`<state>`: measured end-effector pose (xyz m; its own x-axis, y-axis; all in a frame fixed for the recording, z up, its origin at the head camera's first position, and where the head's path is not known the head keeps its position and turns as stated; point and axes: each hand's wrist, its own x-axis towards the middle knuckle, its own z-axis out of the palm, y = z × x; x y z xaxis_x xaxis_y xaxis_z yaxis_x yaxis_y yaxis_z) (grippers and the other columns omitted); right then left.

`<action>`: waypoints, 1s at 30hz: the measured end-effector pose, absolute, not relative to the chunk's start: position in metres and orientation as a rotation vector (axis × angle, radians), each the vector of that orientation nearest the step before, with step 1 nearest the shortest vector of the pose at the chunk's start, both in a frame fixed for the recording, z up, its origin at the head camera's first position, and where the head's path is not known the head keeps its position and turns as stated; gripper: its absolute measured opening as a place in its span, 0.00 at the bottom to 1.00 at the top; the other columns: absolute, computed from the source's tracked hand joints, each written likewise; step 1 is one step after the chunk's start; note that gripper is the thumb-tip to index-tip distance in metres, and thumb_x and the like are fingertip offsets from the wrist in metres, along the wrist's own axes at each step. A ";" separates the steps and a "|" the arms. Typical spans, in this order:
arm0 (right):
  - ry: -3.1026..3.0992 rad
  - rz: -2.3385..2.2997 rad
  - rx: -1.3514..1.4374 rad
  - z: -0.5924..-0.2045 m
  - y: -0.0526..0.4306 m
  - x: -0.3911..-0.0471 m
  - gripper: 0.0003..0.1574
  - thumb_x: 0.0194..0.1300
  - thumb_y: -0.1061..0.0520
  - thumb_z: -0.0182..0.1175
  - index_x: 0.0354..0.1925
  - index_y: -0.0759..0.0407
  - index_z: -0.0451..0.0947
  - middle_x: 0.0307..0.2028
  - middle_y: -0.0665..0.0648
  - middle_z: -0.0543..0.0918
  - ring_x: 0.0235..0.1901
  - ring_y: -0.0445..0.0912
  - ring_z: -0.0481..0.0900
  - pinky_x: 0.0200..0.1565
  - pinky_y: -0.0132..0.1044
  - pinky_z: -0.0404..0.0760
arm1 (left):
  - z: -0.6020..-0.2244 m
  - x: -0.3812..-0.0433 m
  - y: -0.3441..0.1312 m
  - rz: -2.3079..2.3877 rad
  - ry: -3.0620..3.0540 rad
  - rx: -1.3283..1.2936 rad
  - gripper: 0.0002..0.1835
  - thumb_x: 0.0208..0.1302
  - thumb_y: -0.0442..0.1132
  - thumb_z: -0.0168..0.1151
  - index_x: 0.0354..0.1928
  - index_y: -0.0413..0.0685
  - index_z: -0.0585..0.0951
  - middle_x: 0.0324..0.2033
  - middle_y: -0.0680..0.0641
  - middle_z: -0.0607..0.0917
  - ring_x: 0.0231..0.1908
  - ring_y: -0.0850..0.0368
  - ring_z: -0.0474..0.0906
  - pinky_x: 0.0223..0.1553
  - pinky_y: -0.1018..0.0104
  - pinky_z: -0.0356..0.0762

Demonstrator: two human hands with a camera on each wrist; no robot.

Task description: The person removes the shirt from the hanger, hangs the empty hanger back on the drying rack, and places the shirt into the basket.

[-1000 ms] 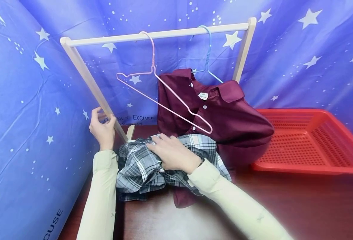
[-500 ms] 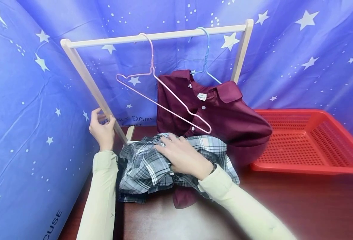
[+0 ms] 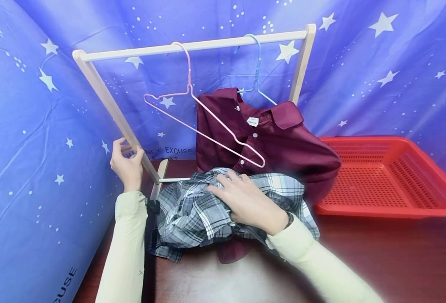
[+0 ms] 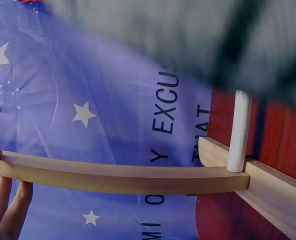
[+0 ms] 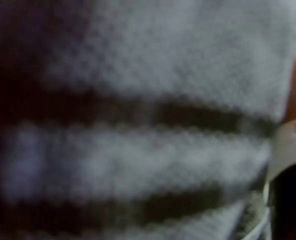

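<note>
Smooth wooden rack [image 3: 215, 44], plaid cloth [image 3: 200, 216]

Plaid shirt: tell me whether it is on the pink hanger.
No, the plaid shirt is bunched under the right hand, and the pink hanger hangs bare from the rack.

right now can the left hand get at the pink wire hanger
Probably yes: no garment shows between the left hand and the bare pink wire hanger, though that hand grips the pale wooden upright and must likely let go.
</note>
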<state>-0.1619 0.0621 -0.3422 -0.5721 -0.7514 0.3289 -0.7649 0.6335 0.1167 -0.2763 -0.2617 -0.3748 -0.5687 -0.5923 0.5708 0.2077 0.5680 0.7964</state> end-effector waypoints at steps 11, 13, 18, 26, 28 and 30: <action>-2.558 0.039 1.183 -0.340 0.088 -0.153 0.50 0.37 0.62 0.75 0.63 0.48 0.74 0.52 0.55 0.78 0.51 0.54 0.73 0.41 0.48 0.77 | -0.375 -0.275 -0.261 -1.101 -1.887 0.303 0.18 0.55 0.34 0.66 0.50 0.45 0.81 0.36 0.45 0.85 0.38 0.60 0.81 0.39 0.74 0.82; -2.561 0.029 1.179 -0.339 0.092 -0.151 0.50 0.36 0.62 0.74 0.62 0.48 0.74 0.52 0.55 0.78 0.51 0.54 0.73 0.41 0.48 0.77 | -0.375 -0.275 -0.261 -1.095 -1.892 0.305 0.18 0.55 0.34 0.66 0.50 0.45 0.81 0.36 0.45 0.86 0.38 0.60 0.82 0.39 0.73 0.83; -2.558 0.011 1.183 -0.332 0.104 -0.145 0.51 0.34 0.63 0.74 0.61 0.48 0.74 0.50 0.54 0.77 0.50 0.53 0.74 0.40 0.48 0.76 | -0.375 -0.276 -0.260 -1.113 -1.886 0.302 0.17 0.55 0.35 0.66 0.49 0.45 0.82 0.37 0.45 0.85 0.38 0.60 0.82 0.40 0.72 0.83; -2.572 -0.029 1.155 -0.317 0.128 -0.139 0.53 0.32 0.63 0.76 0.62 0.47 0.74 0.51 0.55 0.77 0.52 0.54 0.74 0.45 0.50 0.78 | -0.374 -0.276 -0.261 -1.127 -1.876 0.311 0.18 0.55 0.35 0.66 0.50 0.44 0.82 0.36 0.46 0.85 0.37 0.65 0.80 0.37 0.79 0.80; -2.575 -0.037 1.155 -0.315 0.134 -0.139 0.53 0.32 0.64 0.75 0.62 0.47 0.74 0.51 0.56 0.78 0.51 0.54 0.74 0.45 0.50 0.78 | -0.374 -0.275 -0.261 -1.129 -1.878 0.313 0.19 0.55 0.35 0.66 0.50 0.44 0.82 0.36 0.47 0.85 0.37 0.67 0.79 0.38 0.79 0.80; -2.582 -0.037 1.159 -0.314 0.141 -0.140 0.52 0.34 0.65 0.74 0.62 0.48 0.74 0.50 0.57 0.78 0.51 0.55 0.75 0.44 0.51 0.78 | -0.374 -0.275 -0.260 -1.135 -1.879 0.315 0.19 0.55 0.35 0.66 0.51 0.45 0.82 0.36 0.47 0.85 0.36 0.68 0.79 0.38 0.77 0.81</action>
